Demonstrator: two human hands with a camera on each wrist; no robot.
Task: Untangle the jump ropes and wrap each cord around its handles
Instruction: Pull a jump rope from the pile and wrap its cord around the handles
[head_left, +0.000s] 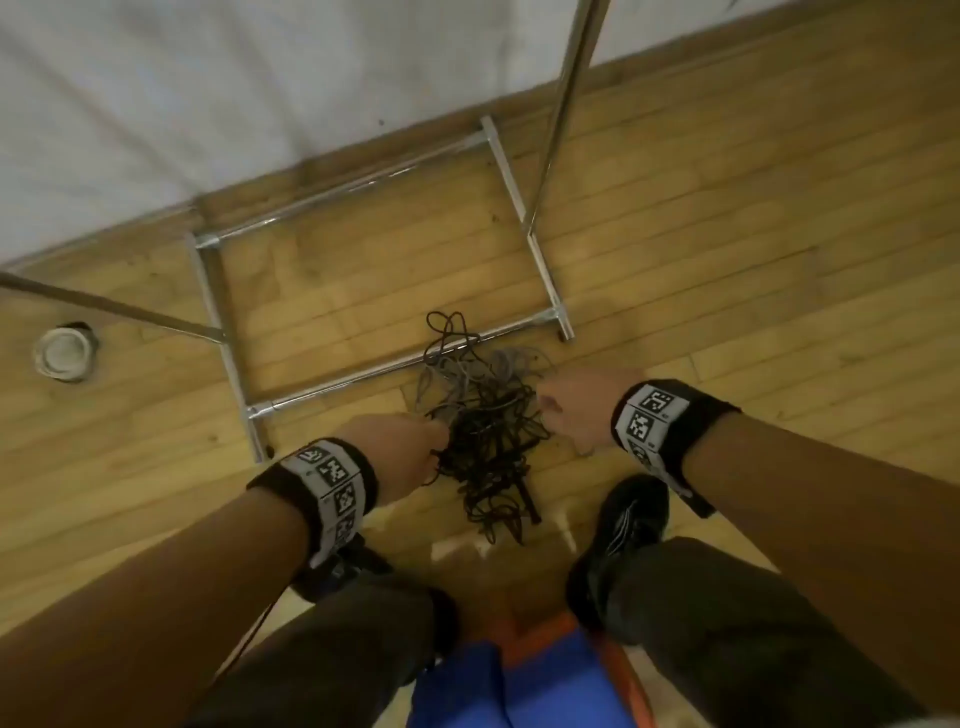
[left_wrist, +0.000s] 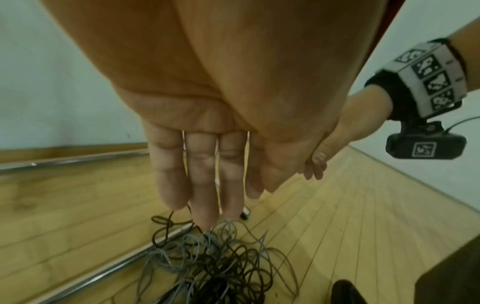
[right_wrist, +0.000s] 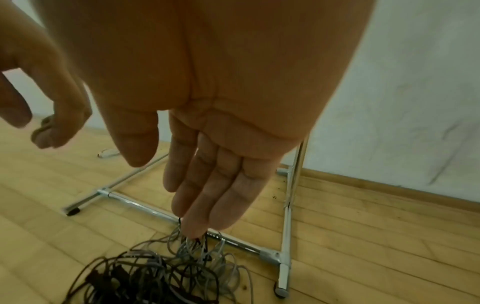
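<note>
A tangle of black and grey jump-rope cords (head_left: 483, 421) lies on the wooden floor, part of it over a chrome bar. Dark thicker pieces, perhaps handles (head_left: 524, 499), stick out at its near end. My left hand (head_left: 410, 452) hangs at the pile's left side. In the left wrist view its fingers (left_wrist: 202, 185) are straight and point down at the cords (left_wrist: 207, 263), holding nothing. My right hand (head_left: 571, 410) hangs at the pile's right side. Its fingers (right_wrist: 197, 195) are straight too, tips just over the grey loops (right_wrist: 197, 257). Whether any fingertip touches a cord is unclear.
A chrome rack base (head_left: 363, 371) frames the floor beyond the pile, and its upright pole (head_left: 566, 104) rises at the right. A white wall runs behind it. A tape roll (head_left: 65, 353) sits far left. My shoes (head_left: 631, 514) stand near the pile.
</note>
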